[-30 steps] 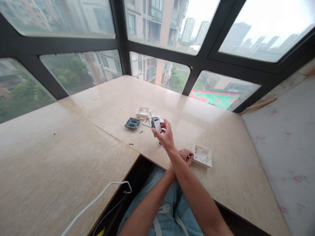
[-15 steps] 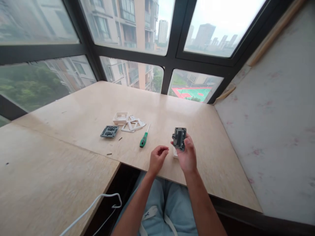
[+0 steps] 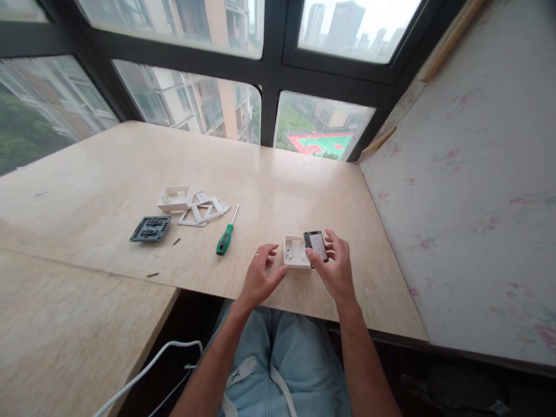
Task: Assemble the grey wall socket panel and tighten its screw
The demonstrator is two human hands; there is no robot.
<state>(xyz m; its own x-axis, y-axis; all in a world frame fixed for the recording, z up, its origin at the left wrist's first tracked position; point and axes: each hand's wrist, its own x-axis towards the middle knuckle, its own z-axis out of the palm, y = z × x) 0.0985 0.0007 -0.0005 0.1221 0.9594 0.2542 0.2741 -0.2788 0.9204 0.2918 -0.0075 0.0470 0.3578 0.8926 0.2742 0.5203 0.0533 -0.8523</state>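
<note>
My right hand (image 3: 336, 263) grips a dark grey switch module (image 3: 316, 246) by its edges, thumb on the near side. A pale patch shows on the face turned up. The module hangs over the right part of a white mounting box (image 3: 296, 253), which lies open side up on the table and is partly covered by it. Beside the box's left wall, my left hand (image 3: 262, 272) has its fingers apart and holds nothing. Whether its thumb touches the box, I cannot tell. A ring shows on one of its fingers.
Left of my hands lies a green-handled screwdriver (image 3: 225, 234). Farther left are white frames (image 3: 204, 211), a second white box (image 3: 174, 200) and a grey socket plate (image 3: 150, 229). Two screws (image 3: 176, 241) lie near the plate. A white cable (image 3: 160, 353) hangs at the lower left.
My right hand has turned the module over and lowered it to the white box. My left hand has opened and come beside the box. The view has tilted down and shifted right.
</note>
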